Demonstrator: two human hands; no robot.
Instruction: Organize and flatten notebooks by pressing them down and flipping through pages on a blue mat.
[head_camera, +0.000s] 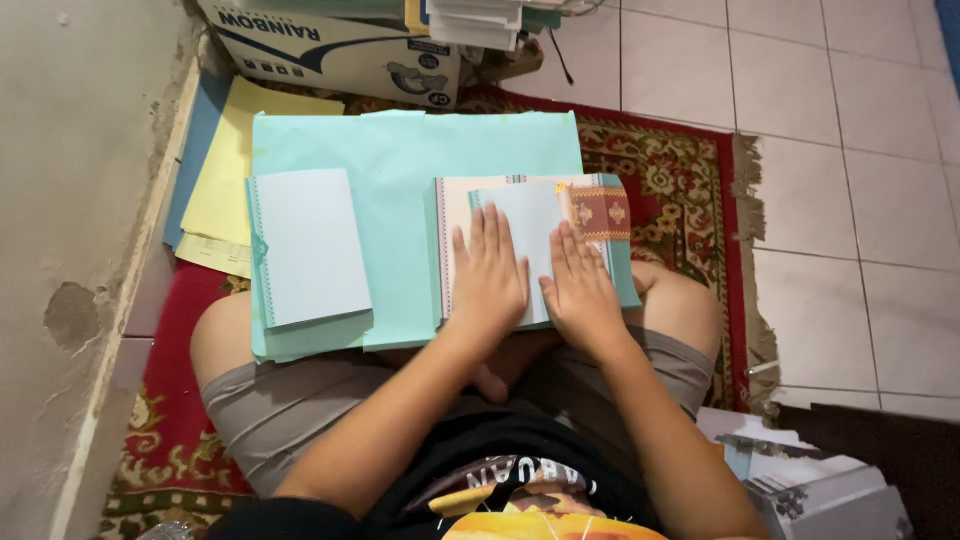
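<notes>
Both hands are down flat on the paper right now. The left hand (488, 272) lies open, fingers straight and together, palm pressing on a pale blue folded sheet (535, 225). The right hand (580, 285) sits just beside it, also open and flat, thumb nearly touching the left one. Neither hand is gripping anything; they only press.

That folded sheet rests on top of a pink stack of paper (455, 210) with patterned edges, and the whole pile sits on the person's lap, right of centre in the scene, over a big light-green sheet (400, 180). At the far right corner of the pile there is a red and gold patterned flap (603, 212), folded over.

How will it handle? It looks light and thin, stiff enough to hold a crease but easy to bend or dog-ear. Flat palms suit it; smooth paper probably slides over the stack below, so pressure from above keeps it lined up. For lifting, the free right edge or the near corner by the wrists looks the best place to pinch.

To the left lies a second folded blue booklet (308, 245), untouched, well apart from the hands. Further left sit yellow sheets (225, 170), and a cardboard box (330, 50) stands at the far edge on the red rug (690, 170).
</notes>
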